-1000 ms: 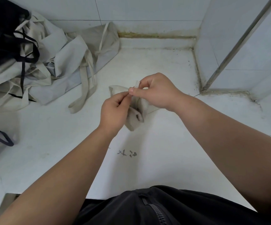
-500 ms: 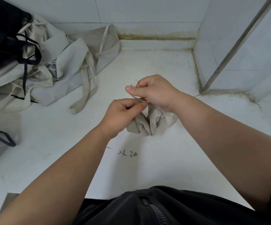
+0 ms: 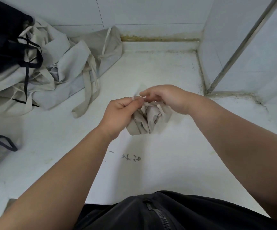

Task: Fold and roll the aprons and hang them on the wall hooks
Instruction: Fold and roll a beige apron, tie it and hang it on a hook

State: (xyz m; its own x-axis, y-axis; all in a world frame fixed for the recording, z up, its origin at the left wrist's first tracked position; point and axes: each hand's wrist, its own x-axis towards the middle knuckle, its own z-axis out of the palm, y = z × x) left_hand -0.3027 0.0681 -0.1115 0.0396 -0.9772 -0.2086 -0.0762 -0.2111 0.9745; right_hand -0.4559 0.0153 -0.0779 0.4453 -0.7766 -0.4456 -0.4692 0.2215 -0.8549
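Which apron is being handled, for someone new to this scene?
On the white counter, right of the heap of loose aprons, the left hand and right hand pinch the strap of a beige apron. Only this apron is bundled tight.

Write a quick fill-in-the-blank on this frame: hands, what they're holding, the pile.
1. The left hand and right hand each pinch the tie of a rolled beige ____.
2. The pile of loose aprons lies on the person's ____ side.
3. The dark fabric on that pile trails ____ straps.
Missing words: apron; left; black.
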